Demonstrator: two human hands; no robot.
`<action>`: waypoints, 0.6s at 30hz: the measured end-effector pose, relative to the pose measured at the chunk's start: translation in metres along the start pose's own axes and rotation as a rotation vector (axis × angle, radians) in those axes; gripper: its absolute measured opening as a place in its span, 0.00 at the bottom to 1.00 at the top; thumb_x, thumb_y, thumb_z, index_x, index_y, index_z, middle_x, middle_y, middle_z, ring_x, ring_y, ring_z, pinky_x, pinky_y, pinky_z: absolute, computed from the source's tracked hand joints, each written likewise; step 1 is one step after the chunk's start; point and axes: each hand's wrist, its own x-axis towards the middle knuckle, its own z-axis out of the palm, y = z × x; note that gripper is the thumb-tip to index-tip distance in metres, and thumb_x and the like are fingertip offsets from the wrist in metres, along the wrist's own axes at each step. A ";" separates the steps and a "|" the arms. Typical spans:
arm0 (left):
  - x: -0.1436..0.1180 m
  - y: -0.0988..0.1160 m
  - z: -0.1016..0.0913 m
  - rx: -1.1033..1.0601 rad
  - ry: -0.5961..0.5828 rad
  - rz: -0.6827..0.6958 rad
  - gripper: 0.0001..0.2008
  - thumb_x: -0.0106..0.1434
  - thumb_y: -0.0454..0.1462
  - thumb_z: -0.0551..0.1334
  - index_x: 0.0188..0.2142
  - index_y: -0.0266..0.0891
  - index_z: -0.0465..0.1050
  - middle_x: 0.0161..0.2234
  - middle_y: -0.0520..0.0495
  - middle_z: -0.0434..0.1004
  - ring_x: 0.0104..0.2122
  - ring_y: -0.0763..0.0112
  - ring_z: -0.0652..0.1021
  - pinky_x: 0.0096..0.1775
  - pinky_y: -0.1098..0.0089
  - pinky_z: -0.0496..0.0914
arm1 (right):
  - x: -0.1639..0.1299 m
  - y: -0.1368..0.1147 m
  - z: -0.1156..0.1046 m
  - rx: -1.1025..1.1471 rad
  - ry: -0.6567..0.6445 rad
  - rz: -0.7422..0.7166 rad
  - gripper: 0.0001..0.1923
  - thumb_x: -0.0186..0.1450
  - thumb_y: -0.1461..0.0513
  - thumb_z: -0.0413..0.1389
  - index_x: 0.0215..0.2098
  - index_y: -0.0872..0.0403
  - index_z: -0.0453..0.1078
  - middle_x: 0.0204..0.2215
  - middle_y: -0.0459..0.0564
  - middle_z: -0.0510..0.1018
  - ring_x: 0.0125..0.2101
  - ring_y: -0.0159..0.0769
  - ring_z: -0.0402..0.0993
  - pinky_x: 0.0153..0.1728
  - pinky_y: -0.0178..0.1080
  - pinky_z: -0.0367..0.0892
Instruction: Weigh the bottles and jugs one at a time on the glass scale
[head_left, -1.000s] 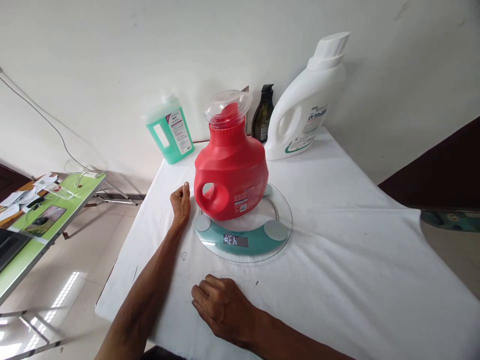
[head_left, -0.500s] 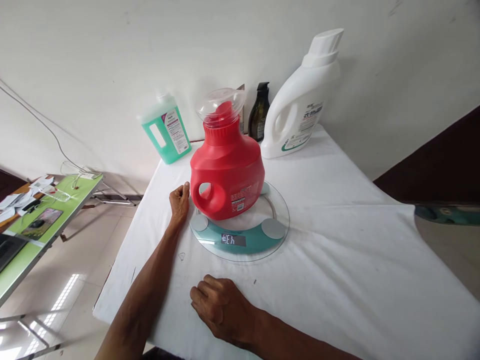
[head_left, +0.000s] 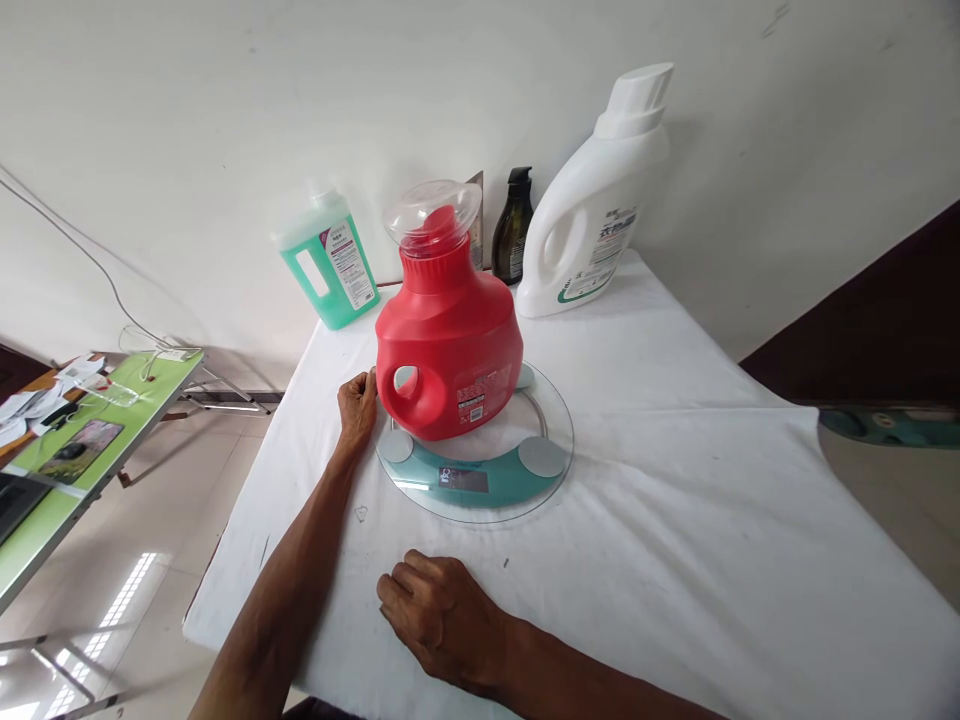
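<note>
A big red detergent jug (head_left: 450, 350) with a clear cap (head_left: 433, 215) stands upright on a round glass bathroom scale (head_left: 487, 490). The scale's small dark display (head_left: 463, 480) faces me, showing only faint marks at its left end. Beside the jug's handle, at the scale's left edge, my left hand (head_left: 357, 408) rests on the cloth with its fingers curled in, and I see nothing in it. My right hand (head_left: 442, 615) lies closed in a fist on the cloth in front of the scale, apart from it.
Along the wall stand a green liquid bottle (head_left: 330, 265), a dark pump bottle (head_left: 513, 230) and a large white detergent jug (head_left: 592, 210). White cloth (head_left: 675, 500) covers the table. To the left is a green-topped desk (head_left: 142, 405) with papers and a mouse.
The large digits on the scale's display have gone, leaving small marks at the left. Both hands hold their places; the view has shifted slightly.
</note>
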 end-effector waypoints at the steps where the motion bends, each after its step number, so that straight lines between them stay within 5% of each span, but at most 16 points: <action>1: 0.000 0.000 0.000 0.003 -0.003 0.005 0.31 0.64 0.57 0.64 0.21 0.43 0.50 0.21 0.54 0.48 0.26 0.74 0.52 0.28 0.67 0.49 | 0.000 0.000 0.000 0.002 0.003 0.002 0.06 0.67 0.70 0.56 0.36 0.54 0.69 0.29 0.48 0.77 0.29 0.37 0.69 0.21 0.40 0.46; 18: -0.001 -0.001 -0.001 0.028 -0.020 0.027 0.31 0.65 0.57 0.63 0.21 0.43 0.48 0.22 0.54 0.48 0.26 0.74 0.51 0.28 0.67 0.49 | -0.001 0.000 0.003 -0.008 0.050 -0.003 0.06 0.65 0.71 0.55 0.35 0.53 0.68 0.27 0.47 0.76 0.27 0.36 0.66 0.20 0.39 0.44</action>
